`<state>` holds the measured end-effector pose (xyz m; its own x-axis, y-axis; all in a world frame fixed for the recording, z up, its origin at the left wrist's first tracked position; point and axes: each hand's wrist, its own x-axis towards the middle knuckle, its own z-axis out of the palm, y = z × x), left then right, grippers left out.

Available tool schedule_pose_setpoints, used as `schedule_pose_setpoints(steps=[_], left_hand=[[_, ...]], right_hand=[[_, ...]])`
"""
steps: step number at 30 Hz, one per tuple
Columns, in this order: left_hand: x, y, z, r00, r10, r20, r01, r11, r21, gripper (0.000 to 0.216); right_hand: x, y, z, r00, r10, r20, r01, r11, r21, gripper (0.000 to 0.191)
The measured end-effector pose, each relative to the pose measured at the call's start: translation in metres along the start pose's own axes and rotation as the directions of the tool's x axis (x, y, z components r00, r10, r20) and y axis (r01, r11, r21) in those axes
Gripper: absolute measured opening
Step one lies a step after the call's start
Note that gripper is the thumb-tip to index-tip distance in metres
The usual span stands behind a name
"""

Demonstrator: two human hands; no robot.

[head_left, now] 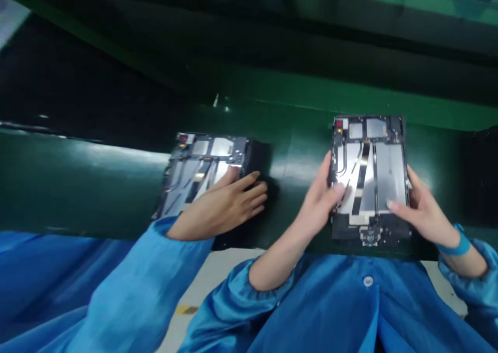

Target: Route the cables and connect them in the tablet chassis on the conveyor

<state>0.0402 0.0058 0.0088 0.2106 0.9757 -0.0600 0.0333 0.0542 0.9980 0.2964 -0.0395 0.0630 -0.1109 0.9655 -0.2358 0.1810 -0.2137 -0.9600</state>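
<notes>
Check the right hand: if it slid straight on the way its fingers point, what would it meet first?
Probably the left hand, whose thumb lies on the same opened tablet that the right hand grips from the other side; depth is unclear.

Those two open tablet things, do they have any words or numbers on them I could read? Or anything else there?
No text can be read anywhere.
Tablet held in both hands: small red mark at its top left corner, too blurred to read.
Tablet under the co-worker's hand: small red mark too, blurred by motion.
Green belt: no writing.
Blue coat: plain, one button, no label.
</notes>
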Motion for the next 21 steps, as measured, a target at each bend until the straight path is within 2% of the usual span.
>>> schedule_pose_setpoints(steps=[3,5,7,8,10,13,14,16,18,19,21], left_hand=[[-0.041,0.001,0.020,0.993,0.021,0.112,-0.032,0.995,0.096,0.093],[-0.058,0.001,0.025,0.989,-0.012,0.150,-0.020,0.978,0.209,0.095],[-0.063,0.001,0.025,0.989,-0.026,0.143,-0.032,0.920,0.392,0.094],[-0.062,0.002,0.024,0.992,-0.002,0.130,-0.063,0.866,0.496,0.088],[-0.058,0.010,0.022,0.985,0.097,0.141,-0.168,0.707,0.687,0.062],[-0.050,0.030,0.024,0.936,0.188,0.296,-0.348,0.386,0.854,0.021],[-0.048,0.036,0.027,0.921,0.179,0.346,-0.385,0.284,0.878,0.019],[-0.043,0.046,0.034,0.904,0.145,0.402,-0.420,0.129,0.898,0.023],[-0.037,0.052,0.041,0.899,0.112,0.424,-0.432,0.058,0.900,0.026],[-0.034,0.054,0.043,0.897,0.095,0.431,-0.437,0.055,0.898,0.026],[-0.031,0.055,0.041,0.896,0.061,0.441,-0.445,0.110,0.889,0.023]], right_hand=[[-0.048,0.014,0.006,1.000,0.005,-0.015,-0.009,0.954,-0.301,0.090],[-0.056,0.019,0.002,1.000,-0.004,-0.027,-0.010,0.856,-0.516,0.080],[-0.048,0.022,-0.007,0.998,-0.045,-0.055,-0.003,0.750,-0.662,0.077],[-0.040,0.022,-0.012,0.993,-0.087,-0.083,0.003,0.709,-0.705,0.079],[-0.015,0.020,-0.019,0.959,-0.223,-0.176,0.011,0.649,-0.760,0.077],[0.036,0.012,-0.017,0.870,-0.404,-0.284,-0.009,0.562,-0.827,0.055],[0.054,0.009,-0.012,0.863,-0.414,-0.289,-0.028,0.532,-0.846,0.050],[0.087,0.005,0.000,0.886,-0.384,-0.258,-0.036,0.499,-0.866,0.046],[0.112,0.004,0.013,0.918,-0.336,-0.211,-0.007,0.516,-0.857,0.040],[0.120,0.004,0.019,0.929,-0.320,-0.186,0.016,0.538,-0.843,0.035],[0.128,0.004,0.026,0.939,-0.307,-0.153,0.060,0.587,-0.808,0.027]])
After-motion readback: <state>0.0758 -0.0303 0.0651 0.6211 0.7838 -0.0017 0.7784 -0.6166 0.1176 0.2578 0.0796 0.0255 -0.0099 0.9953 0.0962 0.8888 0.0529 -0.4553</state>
